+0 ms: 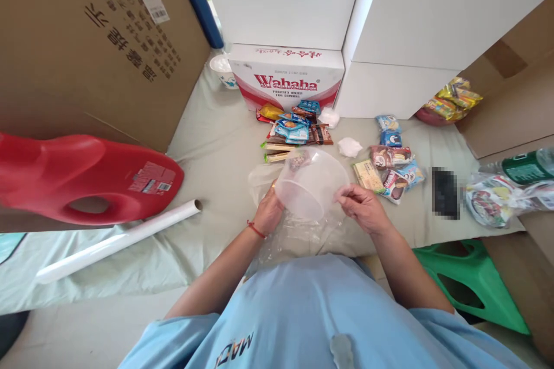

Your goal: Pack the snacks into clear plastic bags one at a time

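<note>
A clear, frosted plastic tub [318, 179] is tilted between my two hands above the cloth. My left hand [268, 210], with a red cord at its wrist, grips the tub's left side. On the opposite side, my right hand [361, 207] pinches the tub's edge with thumb and fingers. What looks like a translucent lid [255, 181] lies partly hidden behind my left hand. Below the tub spreads a crumpled clear plastic bag [298, 233]. Beyond it sits a pile of wrapped snacks [294, 127], and more snack packets [389, 176] lie to the right.
A Wahaha water carton [288, 78] stands at the back near a patterned cup [224, 72]. At left are a red jug [130, 176] and a white tube [125, 242]. A bowl of yellow packets [452, 101], a knotted bag [489, 199] and a green stool [476, 282] are right.
</note>
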`<state>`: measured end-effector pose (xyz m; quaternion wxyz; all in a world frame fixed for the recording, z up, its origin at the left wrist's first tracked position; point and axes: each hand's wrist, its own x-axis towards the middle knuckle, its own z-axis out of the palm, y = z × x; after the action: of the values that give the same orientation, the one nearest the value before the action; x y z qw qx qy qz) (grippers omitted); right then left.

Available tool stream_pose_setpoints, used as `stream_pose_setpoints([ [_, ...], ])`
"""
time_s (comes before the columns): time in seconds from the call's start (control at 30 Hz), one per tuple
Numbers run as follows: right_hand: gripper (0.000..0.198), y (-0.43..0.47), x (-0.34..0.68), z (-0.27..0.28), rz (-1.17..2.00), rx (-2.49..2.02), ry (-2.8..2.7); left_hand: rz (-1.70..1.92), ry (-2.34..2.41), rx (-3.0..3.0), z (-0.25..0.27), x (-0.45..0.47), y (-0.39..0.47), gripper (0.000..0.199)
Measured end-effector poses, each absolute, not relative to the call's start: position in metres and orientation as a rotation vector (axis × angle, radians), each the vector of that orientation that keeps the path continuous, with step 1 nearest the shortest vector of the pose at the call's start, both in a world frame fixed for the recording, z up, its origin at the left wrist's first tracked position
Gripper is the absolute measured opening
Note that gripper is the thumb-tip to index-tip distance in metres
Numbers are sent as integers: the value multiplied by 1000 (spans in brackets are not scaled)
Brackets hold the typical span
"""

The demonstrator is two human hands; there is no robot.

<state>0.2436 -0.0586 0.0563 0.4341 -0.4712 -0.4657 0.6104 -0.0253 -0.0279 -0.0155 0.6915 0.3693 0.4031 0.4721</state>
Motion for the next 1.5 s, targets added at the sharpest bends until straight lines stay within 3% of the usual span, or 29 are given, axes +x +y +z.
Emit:
stream_pose_setpoints([
  [0.1,28,-35,276,68,1062,-1319,-1290,1037,1019,1306,-14,-36,-37,41],
  [0.23,22,25,331,65,194,-1663,-1632,726,1205,2025,-23,-44,-47,30],
  [0.33,29,64,355,48,-42,-1816,-1820,572,1265,2207,-32,-42,-50,39],
  [0.6,34,99,370,14,-19,-2036,-2035,420,1077,2272,-30,-46,-51,51],
  [0.77,43,89,373,31,-38,-2041,-1991,598,957,2055,-22,-47,-49,59],
  [0.87,48,59,336,54,-89,-1901,-1921,767,927,1839,-19,-41,-45,58],
  [0.97,37,18,268,62,158,-1561,-2148,854,865,1662,-17,-33,-40,57],
  [1.03,36,-6,227,53,387,-1220,-2483,910,828,1504,-16,-28,-38,56],
  [1.13,44,-28,197,23,438,-1200,-2605,1046,860,1285,-15,-33,-33,55],
  [1.23,54,-35,206,-8,419,-1431,-2525,1028,1072,1513,-16,-49,-27,52],
  [1.33,58,-30,228,-25,441,-1510,-2465,780,1263,1936,-21,-61,-24,48],
  [1.5,52,-13,243,-15,525,-1416,-2390,611,1399,2161,-28,-62,-28,53],
])
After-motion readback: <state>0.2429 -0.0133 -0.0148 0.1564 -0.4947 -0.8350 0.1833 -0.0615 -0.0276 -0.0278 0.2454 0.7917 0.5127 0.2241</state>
